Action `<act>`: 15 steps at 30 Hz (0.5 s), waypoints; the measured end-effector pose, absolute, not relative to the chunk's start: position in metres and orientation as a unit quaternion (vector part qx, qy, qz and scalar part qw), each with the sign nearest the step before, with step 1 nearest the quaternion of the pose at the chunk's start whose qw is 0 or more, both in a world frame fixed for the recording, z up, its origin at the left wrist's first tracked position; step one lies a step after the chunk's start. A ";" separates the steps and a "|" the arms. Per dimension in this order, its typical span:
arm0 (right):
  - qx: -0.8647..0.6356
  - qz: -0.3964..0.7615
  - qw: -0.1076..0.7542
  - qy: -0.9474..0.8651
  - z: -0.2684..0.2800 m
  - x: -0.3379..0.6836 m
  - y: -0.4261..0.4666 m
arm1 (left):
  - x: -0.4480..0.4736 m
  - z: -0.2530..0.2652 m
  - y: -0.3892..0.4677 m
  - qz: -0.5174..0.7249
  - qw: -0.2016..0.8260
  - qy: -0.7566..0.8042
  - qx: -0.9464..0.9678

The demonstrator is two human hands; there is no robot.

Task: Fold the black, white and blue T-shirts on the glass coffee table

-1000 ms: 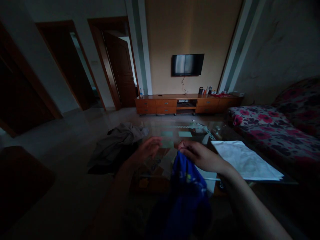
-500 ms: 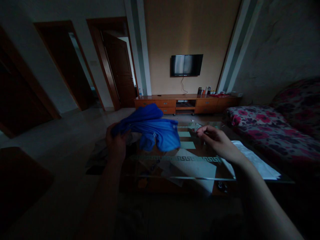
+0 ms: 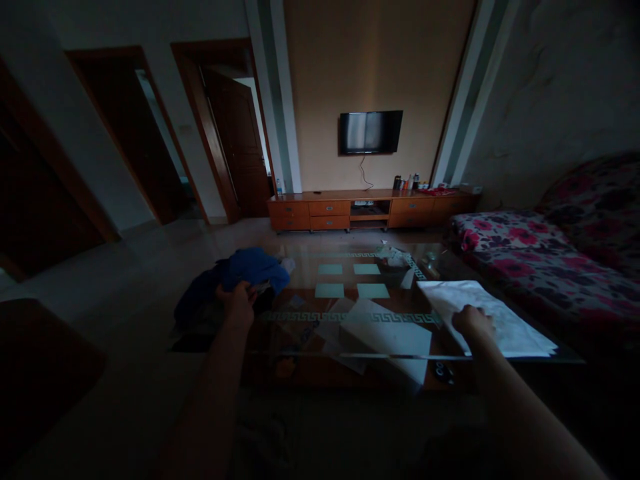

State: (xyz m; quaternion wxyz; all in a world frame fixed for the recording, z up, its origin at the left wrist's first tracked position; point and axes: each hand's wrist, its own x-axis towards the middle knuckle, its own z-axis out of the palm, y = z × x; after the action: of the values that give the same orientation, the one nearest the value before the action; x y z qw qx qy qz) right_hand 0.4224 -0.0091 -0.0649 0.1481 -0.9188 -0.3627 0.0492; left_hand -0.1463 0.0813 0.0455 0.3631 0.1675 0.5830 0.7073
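Note:
On the left end of the glass coffee table [image 3: 300, 343], a crumpled blue garment [image 3: 253, 265] lies on a heap of dark clothes. My left hand [image 3: 237, 303] is at the near side of this heap, its thumb and fingers apart, with the garment just beyond the fingertips. Over on the right, a flat white cloth [image 3: 500, 327] with several layered edges lies on the glass. My right hand [image 3: 474, 322] rests at the left part of the white cloth with its fingers curled in. Its fingertips are hidden, so any grip on the cloth cannot be made out.
Crumpled clear plastic [image 3: 394, 255] and a small glass item [image 3: 430, 260] sit at the table's far right. White sheets [image 3: 387, 340] show through the glass below. A flowered sofa [image 3: 520, 257] stands right; a low cabinet [image 3: 330, 208] is beneath the television [image 3: 370, 132].
The blue garment has gone from the air above the table down onto the left heap, and my left hand has released it. My right hand has moved right and down to the white cloth.

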 end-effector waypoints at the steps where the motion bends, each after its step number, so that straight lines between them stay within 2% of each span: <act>1: -0.924 0.056 0.137 -0.353 -0.074 0.423 -0.012 | -0.143 0.046 0.079 0.709 0.355 0.584 0.173; 8: -0.924 0.045 0.120 -0.360 -0.096 0.435 -0.018 | -0.130 0.046 0.072 0.705 0.348 0.595 0.165; 15: -0.933 0.064 0.154 -0.320 -0.078 0.432 -0.011 | -0.120 0.049 0.072 0.713 0.315 0.603 0.171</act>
State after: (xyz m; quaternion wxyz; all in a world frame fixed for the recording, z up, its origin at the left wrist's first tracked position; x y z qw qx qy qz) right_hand 0.4323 -0.0105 -0.0777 0.1535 -0.9328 -0.3197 0.0638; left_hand -0.1204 0.0717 0.0494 0.3153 0.1710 0.6028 0.7127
